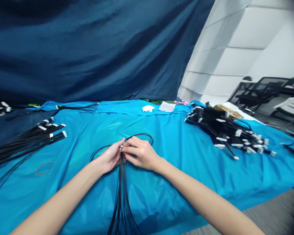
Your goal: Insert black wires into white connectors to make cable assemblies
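Note:
Both my hands meet over the middle of the blue-covered table. My left hand (112,157) is closed around a bundle of thin black cables (122,189), whose strands hang down toward the table's front edge. A small white connector (121,148) shows between the fingers at the top of the bundle. My right hand (140,151) pinches at this connector with thumb and fingertips. Beyond the hands, loops of black cable (147,134) curve out over the cover. Exactly how the fingers sit on the connector is partly hidden.
Cables with white connectors (51,130) lie at left, near a thin brown rubber band (44,168). A large heap of black cables (225,127) sits at right. Toward the back are a small bundle (78,107), white scraps (148,108) and a clear bag (167,106). A dark curtain (93,49) hangs behind.

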Action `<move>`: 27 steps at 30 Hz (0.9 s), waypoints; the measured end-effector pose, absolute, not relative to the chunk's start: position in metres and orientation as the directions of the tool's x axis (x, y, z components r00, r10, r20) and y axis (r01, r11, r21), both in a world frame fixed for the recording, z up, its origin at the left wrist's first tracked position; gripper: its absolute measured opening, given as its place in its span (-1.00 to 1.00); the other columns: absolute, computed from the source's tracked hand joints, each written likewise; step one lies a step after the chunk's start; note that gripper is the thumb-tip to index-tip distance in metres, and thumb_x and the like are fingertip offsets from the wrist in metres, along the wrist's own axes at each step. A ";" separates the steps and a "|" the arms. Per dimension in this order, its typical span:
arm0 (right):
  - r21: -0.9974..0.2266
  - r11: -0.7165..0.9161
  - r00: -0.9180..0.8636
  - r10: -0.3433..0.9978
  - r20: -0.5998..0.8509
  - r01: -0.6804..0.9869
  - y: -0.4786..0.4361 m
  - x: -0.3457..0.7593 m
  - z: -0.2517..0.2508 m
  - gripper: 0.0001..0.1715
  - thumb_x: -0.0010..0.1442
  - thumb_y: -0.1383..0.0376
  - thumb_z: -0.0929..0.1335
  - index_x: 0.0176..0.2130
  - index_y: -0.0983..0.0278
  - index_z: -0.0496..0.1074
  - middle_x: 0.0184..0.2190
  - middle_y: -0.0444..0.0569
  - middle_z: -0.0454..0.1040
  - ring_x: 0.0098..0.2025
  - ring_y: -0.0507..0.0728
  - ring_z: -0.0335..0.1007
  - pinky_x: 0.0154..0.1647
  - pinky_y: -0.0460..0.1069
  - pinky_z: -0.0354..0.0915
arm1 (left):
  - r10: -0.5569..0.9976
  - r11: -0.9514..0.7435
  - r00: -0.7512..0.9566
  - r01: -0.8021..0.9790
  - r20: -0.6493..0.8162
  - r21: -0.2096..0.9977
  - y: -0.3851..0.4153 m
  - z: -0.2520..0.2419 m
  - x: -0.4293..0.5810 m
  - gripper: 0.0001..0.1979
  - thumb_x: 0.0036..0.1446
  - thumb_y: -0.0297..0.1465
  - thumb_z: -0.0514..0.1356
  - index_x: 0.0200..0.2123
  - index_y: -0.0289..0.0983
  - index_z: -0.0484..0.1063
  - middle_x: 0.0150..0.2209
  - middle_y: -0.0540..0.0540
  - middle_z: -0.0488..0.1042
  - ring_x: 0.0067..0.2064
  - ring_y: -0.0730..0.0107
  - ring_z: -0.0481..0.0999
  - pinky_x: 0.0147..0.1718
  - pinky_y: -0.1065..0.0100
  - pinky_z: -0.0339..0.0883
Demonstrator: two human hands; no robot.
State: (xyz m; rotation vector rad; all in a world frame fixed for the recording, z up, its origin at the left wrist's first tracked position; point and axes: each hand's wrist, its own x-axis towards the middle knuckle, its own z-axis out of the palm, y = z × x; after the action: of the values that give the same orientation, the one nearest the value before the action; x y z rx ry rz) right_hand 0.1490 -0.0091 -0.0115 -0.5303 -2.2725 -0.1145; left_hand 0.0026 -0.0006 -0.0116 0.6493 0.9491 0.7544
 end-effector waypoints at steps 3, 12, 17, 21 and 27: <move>-0.199 0.907 -0.543 0.386 0.745 0.372 -0.010 0.148 -0.013 -0.82 0.15 0.39 0.23 -0.28 0.30 0.40 -0.33 -0.04 0.40 -0.30 0.05 0.25 -0.25 -0.04 0.22 | 0.808 0.565 0.372 -0.271 -0.457 0.779 0.000 -0.014 0.003 -0.73 0.12 -0.28 0.03 -0.54 -0.30 0.28 -0.71 0.05 0.29 -0.73 0.56 0.27 -0.74 0.52 0.18; -0.527 0.813 -0.370 0.582 0.724 0.249 -0.013 0.144 -0.005 -0.84 0.08 0.43 0.29 -0.34 0.28 0.46 -0.37 -0.07 0.45 -0.33 0.03 0.32 -0.23 -0.05 0.24 | 0.834 0.529 0.353 -0.289 -0.425 0.798 -0.006 -0.005 0.009 -0.63 -0.03 -0.12 0.13 -0.60 -0.27 0.13 -0.76 0.14 0.12 -0.76 0.66 0.11 -0.76 0.57 -0.03; -0.695 0.704 -0.329 0.696 0.638 0.143 -0.012 0.142 -0.004 -0.89 0.06 0.42 0.33 -0.38 0.29 0.48 -0.38 -0.06 0.47 -0.32 0.02 0.37 -0.26 -0.10 0.26 | 0.903 0.369 0.311 -0.211 -0.296 0.905 -0.005 -0.003 0.010 -0.56 -0.05 -0.01 0.07 -0.61 -0.26 0.09 -0.74 0.15 0.06 -0.73 0.63 0.05 -0.77 0.55 -0.12; -0.794 0.604 -0.330 0.766 0.552 0.075 -0.012 0.141 -0.007 -0.87 0.07 0.40 0.32 -0.39 0.26 0.49 -0.39 -0.11 0.50 -0.30 0.03 0.40 -0.22 -0.09 0.27 | 0.966 0.172 0.208 -0.079 -0.152 0.982 -0.003 -0.003 0.010 -0.54 -0.03 0.00 0.04 -0.63 -0.28 0.13 -0.73 0.12 0.07 -0.70 0.62 0.07 -0.74 0.54 -0.08; -0.916 0.383 -0.350 0.848 0.399 -0.117 -0.014 0.137 -0.009 -0.84 0.06 0.30 0.33 -0.41 0.28 0.51 -0.42 -0.07 0.50 -0.35 0.07 0.42 -0.25 -0.05 0.30 | 0.968 0.170 0.200 -0.093 -0.149 0.981 0.001 -0.005 0.011 -0.52 -0.06 -0.01 0.07 -0.69 -0.30 0.13 -0.75 0.11 0.04 -0.71 0.65 0.03 -0.75 0.56 -0.11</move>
State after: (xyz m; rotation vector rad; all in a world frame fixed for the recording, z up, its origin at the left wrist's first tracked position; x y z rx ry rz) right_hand 0.1368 -0.0138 -0.0089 -0.6648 -1.6084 1.1672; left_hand 0.0109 0.0010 -0.0046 1.0983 1.0613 1.0019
